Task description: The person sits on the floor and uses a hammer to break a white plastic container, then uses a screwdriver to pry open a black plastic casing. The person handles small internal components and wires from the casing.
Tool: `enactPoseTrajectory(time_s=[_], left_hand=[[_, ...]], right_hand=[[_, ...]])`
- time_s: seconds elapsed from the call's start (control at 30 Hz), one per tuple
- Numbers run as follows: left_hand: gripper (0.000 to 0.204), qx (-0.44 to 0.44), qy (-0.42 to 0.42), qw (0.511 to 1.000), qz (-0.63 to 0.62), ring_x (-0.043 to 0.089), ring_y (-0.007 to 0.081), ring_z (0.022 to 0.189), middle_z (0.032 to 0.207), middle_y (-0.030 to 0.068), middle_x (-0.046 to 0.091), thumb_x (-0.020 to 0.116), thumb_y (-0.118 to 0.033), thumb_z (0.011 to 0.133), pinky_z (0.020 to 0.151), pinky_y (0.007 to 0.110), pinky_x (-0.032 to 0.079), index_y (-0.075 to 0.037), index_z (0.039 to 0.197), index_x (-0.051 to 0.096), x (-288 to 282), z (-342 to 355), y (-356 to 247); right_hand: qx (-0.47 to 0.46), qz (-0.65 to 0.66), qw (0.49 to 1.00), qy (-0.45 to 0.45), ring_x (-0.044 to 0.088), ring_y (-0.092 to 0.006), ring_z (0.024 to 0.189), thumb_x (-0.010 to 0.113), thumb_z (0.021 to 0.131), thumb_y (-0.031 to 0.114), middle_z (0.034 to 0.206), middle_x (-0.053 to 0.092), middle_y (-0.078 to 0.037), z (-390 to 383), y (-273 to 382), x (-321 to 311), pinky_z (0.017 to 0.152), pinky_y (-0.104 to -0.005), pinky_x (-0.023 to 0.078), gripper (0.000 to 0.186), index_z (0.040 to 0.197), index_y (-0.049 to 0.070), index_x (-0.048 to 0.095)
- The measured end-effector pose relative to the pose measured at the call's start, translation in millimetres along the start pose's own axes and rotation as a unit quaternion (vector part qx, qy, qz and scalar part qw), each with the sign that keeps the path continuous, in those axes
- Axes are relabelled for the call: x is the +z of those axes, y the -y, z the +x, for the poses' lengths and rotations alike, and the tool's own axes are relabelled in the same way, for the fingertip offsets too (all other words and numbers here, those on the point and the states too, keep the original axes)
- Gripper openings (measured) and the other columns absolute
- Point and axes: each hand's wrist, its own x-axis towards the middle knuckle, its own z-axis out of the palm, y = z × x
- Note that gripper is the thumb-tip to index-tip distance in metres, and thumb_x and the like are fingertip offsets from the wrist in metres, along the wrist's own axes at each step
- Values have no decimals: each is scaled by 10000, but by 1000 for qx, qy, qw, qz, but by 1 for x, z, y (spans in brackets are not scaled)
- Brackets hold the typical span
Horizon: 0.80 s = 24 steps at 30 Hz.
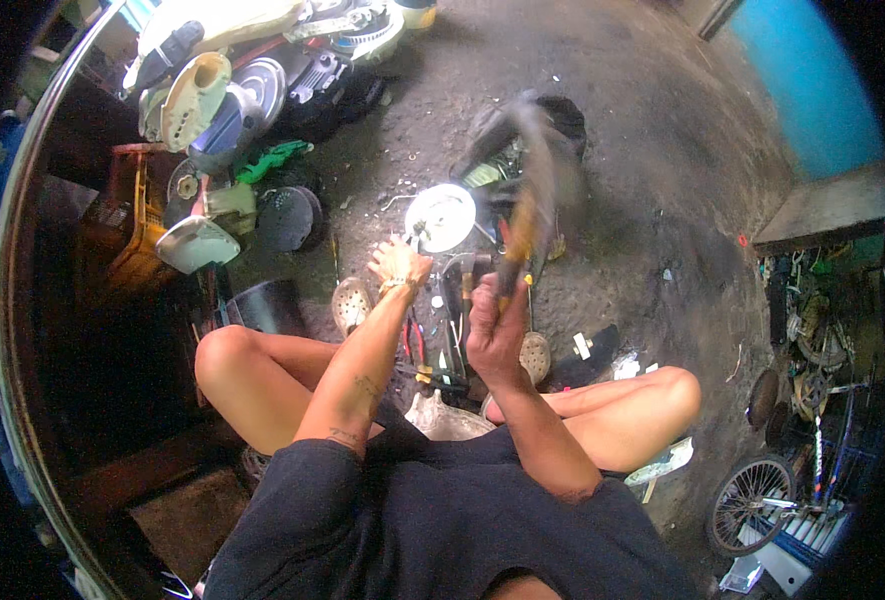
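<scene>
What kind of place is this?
Probably a repair workshop: hand tools scattered on the bare concrete floor, a heap of white and grey machine housings, and a bicycle wheel among scrap parts.

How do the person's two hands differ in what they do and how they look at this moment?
The right hand is raised and grips a tool handle; the left hand reaches low toward the white round disc on the floor. The right hand's tool is blurred; the left hand looks sharp. The left wrist wears a band; none shows on the right. Both are bare.
</scene>
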Motion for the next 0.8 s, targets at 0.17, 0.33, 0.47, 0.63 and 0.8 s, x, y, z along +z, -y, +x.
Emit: enactPoseTrajectory(time_s=[0.17, 0.33, 0.47, 0.63, 0.8], left_hand=[[772, 40, 59, 997, 12, 463, 373, 1291, 1312, 224, 536, 719, -495, 754, 1075, 546, 307, -22, 1321, 493, -15, -5, -18], [832, -27, 77, 996, -30, 449, 386, 1304, 1361, 228, 510, 730, -542, 739, 1096, 559, 281, -37, 1349, 474, 18, -5, 22], [824, -46, 35, 997, -41, 455, 391, 1294, 1347, 227, 516, 723, -544, 748, 1089, 560, 289, -25, 1336, 475, 6, -5, 37], [833, 39, 49, 997, 41, 466, 378, 1290, 1346, 225, 522, 712, -545, 749, 1072, 559, 310, -20, 1349, 473, -15, -12, -9], [733, -14, 102, 994, -39, 456, 364, 1319, 1346, 192, 538, 727, -391, 762, 1092, 557, 309, -30, 1348, 475, 15, -15, 55]], right_hand=[[277, -150, 916, 249, 634, -513, 913, 511, 993, 376, 962, 660, -326, -20, -134, 9, 814, -543, 507, 425, 1185, -4, 521], [230, -130, 952, 155, 639, -504, 862, 508, 1003, 366, 936, 677, -269, -17, -66, 4, 723, -551, 498, 368, 1109, 15, 526], [25, 25, 999, 35, 583, -194, 606, 487, 1029, 360, 751, 614, -92, 15, 35, -11, 547, -375, 466, 364, 1029, 4, 561], [233, -111, 945, 201, 611, -297, 656, 489, 1020, 371, 780, 621, -149, -32, -98, 10, 638, -408, 502, 364, 1064, 16, 558], [180, -110, 967, 147, 622, -288, 626, 550, 987, 411, 687, 612, -131, -62, -105, 27, 616, -438, 510, 387, 1020, 25, 558]])
